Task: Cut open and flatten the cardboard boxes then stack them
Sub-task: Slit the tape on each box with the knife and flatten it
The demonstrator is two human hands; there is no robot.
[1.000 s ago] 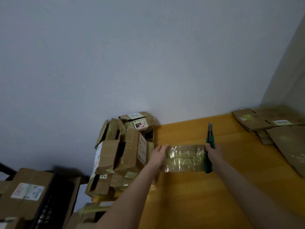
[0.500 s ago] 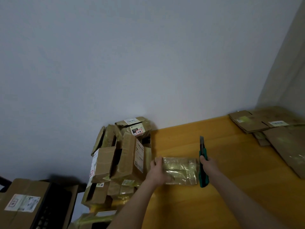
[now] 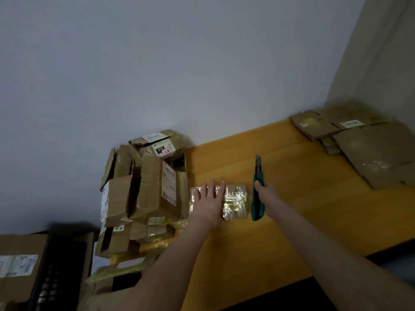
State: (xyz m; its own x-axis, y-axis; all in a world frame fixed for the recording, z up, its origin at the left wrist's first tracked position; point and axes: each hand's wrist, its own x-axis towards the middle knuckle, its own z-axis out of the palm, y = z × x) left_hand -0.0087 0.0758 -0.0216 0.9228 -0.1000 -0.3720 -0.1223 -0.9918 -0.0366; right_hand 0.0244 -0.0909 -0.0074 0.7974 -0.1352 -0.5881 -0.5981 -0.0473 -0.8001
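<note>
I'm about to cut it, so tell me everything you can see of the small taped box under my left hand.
The small taped box is a low, flattish brown cardboard parcel wrapped in glossy clear tape that catches the light. It lies flat on the yellow wooden table, just right of the pile of boxes. The left hand presses on its left half with straight fingers. The right hand, gripping the green utility knife, is at its right edge; contact cannot be told. No cut shows.
</note>
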